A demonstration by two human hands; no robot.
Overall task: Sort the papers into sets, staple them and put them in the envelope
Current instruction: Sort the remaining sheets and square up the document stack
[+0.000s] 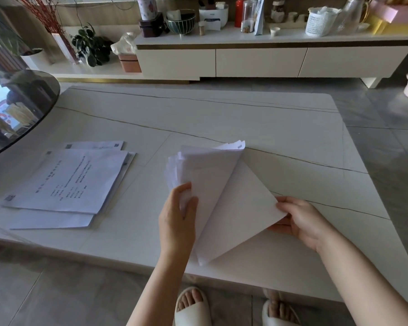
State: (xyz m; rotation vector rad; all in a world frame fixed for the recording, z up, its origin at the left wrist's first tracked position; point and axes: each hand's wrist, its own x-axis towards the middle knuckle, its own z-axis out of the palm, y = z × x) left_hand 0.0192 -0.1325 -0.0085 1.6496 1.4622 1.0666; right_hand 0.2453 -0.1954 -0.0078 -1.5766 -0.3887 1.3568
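Note:
I hold a fanned stack of white papers above the near middle of the white table. My left hand grips the stack at its left edge, thumb on top. My right hand pinches the right corner of the front sheet, whose blank side faces me. A second pile of printed papers lies flat on the table to the left, its sheets slightly askew. No stapler or envelope is in view.
A round dark glass tabletop overhangs the far left. A low white cabinet with jars, baskets and a plant stands beyond the table. My slippered feet are at the table's near edge.

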